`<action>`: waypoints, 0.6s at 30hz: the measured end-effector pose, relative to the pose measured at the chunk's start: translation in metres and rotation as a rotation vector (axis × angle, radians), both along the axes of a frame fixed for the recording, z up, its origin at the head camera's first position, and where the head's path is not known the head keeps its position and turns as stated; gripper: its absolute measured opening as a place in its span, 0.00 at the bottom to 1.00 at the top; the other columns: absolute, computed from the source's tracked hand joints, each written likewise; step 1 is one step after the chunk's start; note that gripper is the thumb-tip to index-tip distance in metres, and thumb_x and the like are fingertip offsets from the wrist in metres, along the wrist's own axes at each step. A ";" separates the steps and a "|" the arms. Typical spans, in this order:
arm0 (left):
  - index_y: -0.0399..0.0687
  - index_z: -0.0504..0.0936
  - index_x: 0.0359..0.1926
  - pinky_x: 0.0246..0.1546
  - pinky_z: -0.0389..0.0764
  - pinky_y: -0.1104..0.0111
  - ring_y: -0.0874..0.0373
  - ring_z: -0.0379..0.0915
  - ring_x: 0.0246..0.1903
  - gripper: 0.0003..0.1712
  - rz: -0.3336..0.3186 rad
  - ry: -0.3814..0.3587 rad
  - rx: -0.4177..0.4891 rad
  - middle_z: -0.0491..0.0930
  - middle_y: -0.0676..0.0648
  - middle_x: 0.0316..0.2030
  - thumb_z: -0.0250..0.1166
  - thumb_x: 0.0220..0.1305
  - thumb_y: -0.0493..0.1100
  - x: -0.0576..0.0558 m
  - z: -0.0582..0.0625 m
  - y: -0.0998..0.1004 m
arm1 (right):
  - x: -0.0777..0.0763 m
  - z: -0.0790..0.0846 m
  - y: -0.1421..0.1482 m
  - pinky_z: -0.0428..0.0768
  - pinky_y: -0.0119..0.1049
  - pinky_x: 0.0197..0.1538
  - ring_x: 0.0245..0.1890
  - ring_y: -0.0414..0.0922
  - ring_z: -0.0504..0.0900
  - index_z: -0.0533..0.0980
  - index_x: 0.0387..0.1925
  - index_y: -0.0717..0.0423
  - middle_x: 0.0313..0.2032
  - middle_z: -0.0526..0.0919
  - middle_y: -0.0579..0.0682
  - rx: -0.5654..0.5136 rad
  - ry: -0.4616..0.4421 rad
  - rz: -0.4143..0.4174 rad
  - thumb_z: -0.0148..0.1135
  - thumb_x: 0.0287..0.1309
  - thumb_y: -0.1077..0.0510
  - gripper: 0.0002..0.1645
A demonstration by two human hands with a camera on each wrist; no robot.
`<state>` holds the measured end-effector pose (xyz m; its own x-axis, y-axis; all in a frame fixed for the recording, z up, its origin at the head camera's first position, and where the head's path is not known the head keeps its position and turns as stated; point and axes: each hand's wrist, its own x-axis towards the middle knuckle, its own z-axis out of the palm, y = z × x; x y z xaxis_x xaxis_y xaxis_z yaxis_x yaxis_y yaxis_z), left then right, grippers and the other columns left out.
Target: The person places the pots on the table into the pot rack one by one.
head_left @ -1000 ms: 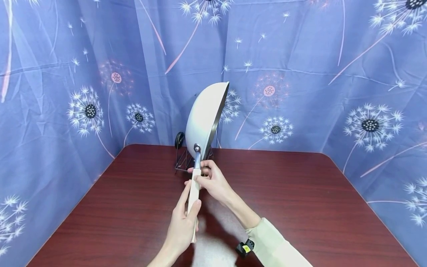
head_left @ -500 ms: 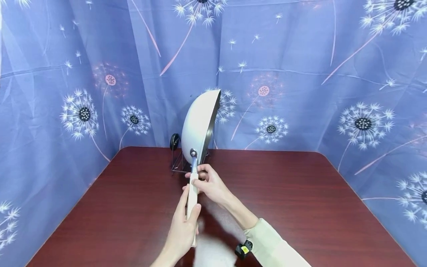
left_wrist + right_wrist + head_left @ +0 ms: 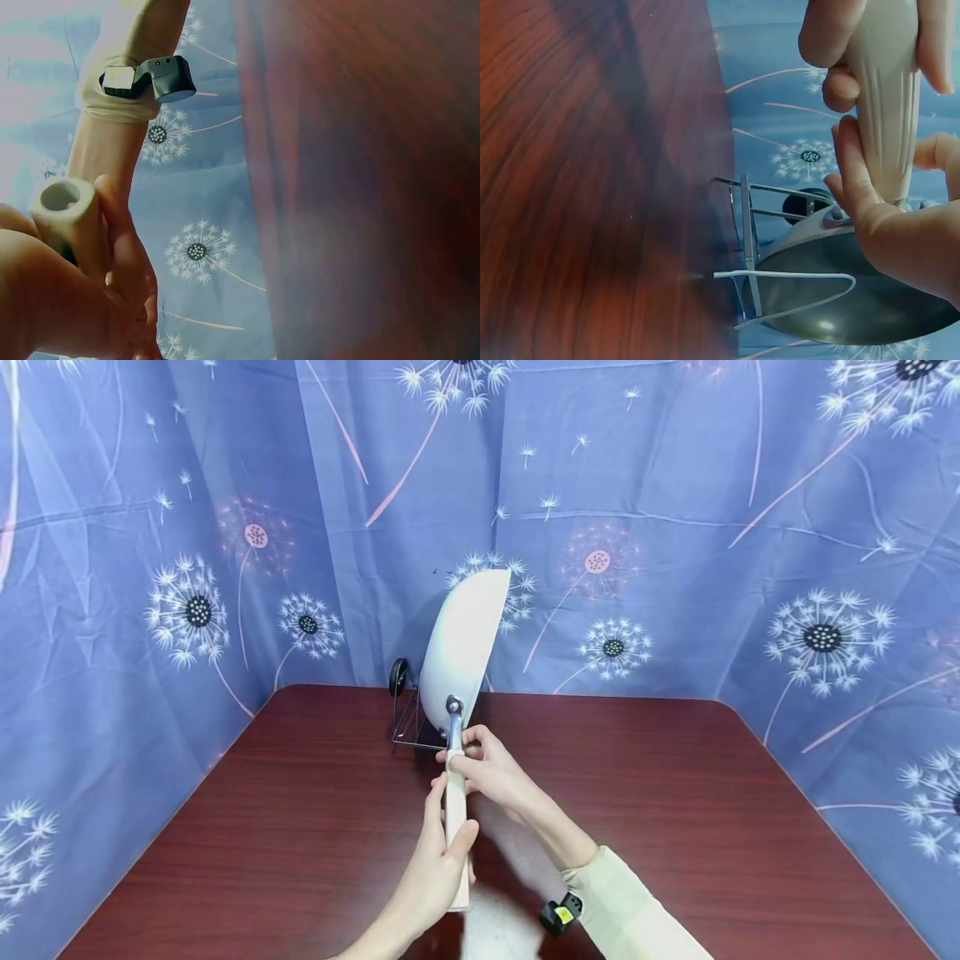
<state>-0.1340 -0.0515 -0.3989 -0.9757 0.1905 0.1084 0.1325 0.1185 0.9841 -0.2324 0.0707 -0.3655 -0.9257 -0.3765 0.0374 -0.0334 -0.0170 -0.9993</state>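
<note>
A wok (image 3: 461, 643) with a white outside stands on edge at the wire rack (image 3: 414, 743), its handle (image 3: 455, 806) toward me. My left hand (image 3: 431, 872) grips the lower handle, thumb along its right side. Higher up, by the metal neck, my right hand (image 3: 498, 772) pinches the handle between thumb and fingers. The left wrist view looks onto the hollow end of the cream handle (image 3: 88, 238). In the right wrist view the dark inside of the wok (image 3: 832, 307) overlaps the rack's wire loops (image 3: 754, 247).
A black round disc (image 3: 399, 677) rises at the left end of the rack. The brown wooden table (image 3: 637, 802) runs back to a blue dandelion-print curtain (image 3: 675, 485). On the right forearm, a black wrist camera (image 3: 560, 913) sits by the pale sleeve (image 3: 630, 902).
The wok has come down lower at the rack. Its handle has shifted a little to the right, and its dark inside has turned out of the head view. Both hands keep their hold.
</note>
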 end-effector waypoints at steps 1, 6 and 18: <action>0.56 0.34 0.79 0.18 0.80 0.64 0.57 0.74 0.18 0.43 -0.012 0.000 -0.003 0.69 0.38 0.43 0.52 0.76 0.44 0.000 0.000 0.000 | 0.000 0.000 0.001 0.86 0.36 0.37 0.35 0.47 0.89 0.61 0.51 0.64 0.51 0.82 0.64 0.009 0.001 -0.001 0.53 0.61 0.65 0.18; 0.56 0.34 0.78 0.23 0.83 0.64 0.54 0.79 0.21 0.45 -0.063 -0.009 -0.015 0.66 0.36 0.46 0.55 0.74 0.41 -0.002 -0.007 0.001 | 0.000 -0.005 0.006 0.81 0.34 0.32 0.32 0.41 0.85 0.62 0.50 0.64 0.50 0.83 0.63 0.102 0.016 -0.011 0.54 0.62 0.64 0.16; 0.54 0.34 0.76 0.33 0.80 0.69 0.55 0.76 0.32 0.49 -0.165 0.034 -0.134 0.68 0.39 0.44 0.60 0.70 0.40 -0.009 -0.009 -0.004 | 0.001 -0.012 0.013 0.78 0.34 0.31 0.27 0.39 0.79 0.63 0.49 0.65 0.49 0.83 0.62 0.154 0.023 -0.032 0.54 0.61 0.65 0.16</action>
